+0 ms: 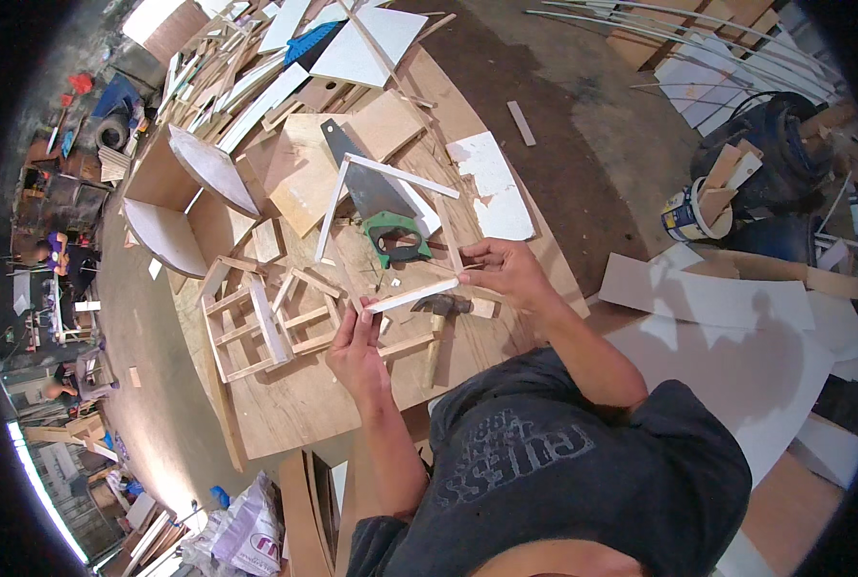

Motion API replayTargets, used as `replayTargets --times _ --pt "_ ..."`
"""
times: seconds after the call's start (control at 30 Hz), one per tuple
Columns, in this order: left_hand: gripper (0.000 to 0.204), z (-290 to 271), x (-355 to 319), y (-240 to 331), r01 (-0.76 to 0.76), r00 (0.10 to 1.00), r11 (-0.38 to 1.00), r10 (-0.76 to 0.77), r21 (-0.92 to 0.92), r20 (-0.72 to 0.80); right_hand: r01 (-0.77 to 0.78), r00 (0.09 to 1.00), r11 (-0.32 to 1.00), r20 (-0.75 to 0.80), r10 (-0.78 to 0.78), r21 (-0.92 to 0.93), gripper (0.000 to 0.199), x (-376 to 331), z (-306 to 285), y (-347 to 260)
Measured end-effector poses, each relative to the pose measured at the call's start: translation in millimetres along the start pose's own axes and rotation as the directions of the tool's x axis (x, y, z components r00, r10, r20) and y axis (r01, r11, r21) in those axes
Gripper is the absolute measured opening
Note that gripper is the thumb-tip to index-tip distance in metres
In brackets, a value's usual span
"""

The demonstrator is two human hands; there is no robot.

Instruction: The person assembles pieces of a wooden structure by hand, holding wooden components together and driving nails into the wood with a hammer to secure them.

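Between my two hands is a thin white-faced wooden strip [412, 295], held over the wooden worktable [299, 423]. The fingers of my left hand [360, 351] close on its left end. My right hand [509, 274] pinches the right end, where a bare wooden strip [451, 234] runs away from me; I cannot tell whether the two are joined. Under the held strip lies a hammer [433, 358], its head partly hidden. Farther off is a handsaw [395, 238] with a green handle. Two white strips [333, 212] meet at a corner over its blade.
Slatted wooden frames [273, 322] lie left of my left hand. Behind them stands a curved-edge wooden piece [174, 216]. Offcuts [246, 101] are heaped at the far end. On the right are a bucket of scraps [698, 213] and large white sheets [727, 385]. People sit far left.
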State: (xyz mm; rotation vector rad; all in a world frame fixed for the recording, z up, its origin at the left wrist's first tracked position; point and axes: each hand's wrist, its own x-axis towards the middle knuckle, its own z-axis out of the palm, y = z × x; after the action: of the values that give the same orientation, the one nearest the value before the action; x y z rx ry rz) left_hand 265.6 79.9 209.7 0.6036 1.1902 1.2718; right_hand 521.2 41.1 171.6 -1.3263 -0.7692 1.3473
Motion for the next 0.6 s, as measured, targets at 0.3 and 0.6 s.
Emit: replayTargets --times 0.3,0.6 --pt "0.034 -24.2 3.6 15.3 -0.004 0.999 0.999 0.006 -0.048 0.044 0.019 0.998 1.0 -0.053 -0.019 0.001 0.042 -17.5 35.7 -9.2" --pt "0.033 -66.1 10.6 32.0 0.009 0.999 0.994 -0.004 -0.112 0.041 0.05 0.996 0.999 -0.07 -0.051 -0.009 0.041 -32.1 83.9 -10.4"
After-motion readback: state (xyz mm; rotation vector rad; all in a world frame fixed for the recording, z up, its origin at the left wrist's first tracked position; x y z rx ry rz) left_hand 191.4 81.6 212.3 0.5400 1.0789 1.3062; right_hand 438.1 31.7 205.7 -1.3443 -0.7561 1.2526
